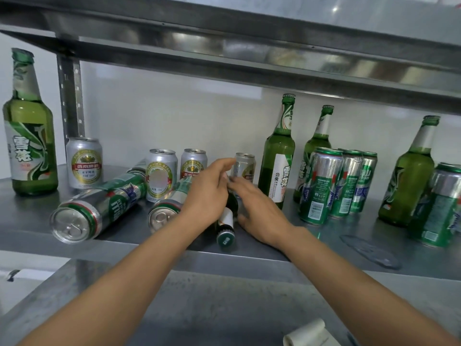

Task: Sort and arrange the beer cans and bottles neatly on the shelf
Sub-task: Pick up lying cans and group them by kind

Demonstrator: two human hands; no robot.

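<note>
Brushed-steel shelf (324, 248); right hand (257, 206) grips lying glass bottle (226, 221).

**Hands hide most of the fallen bottle**

Of the green bottle lying on its side (225, 229), only the neck and cap show. Its body sits under the left hand (208, 193) and the right hand (258, 208), and whether either grips it can't be made out. Just left of it, a toppled can (163, 213) disappears under the left hand. Behind it, fingers half cover a small silver can (245, 166). Further left, an upright can (159, 179) has a blurred label. Far right, a green can (444, 206) runs out of view.
</note>
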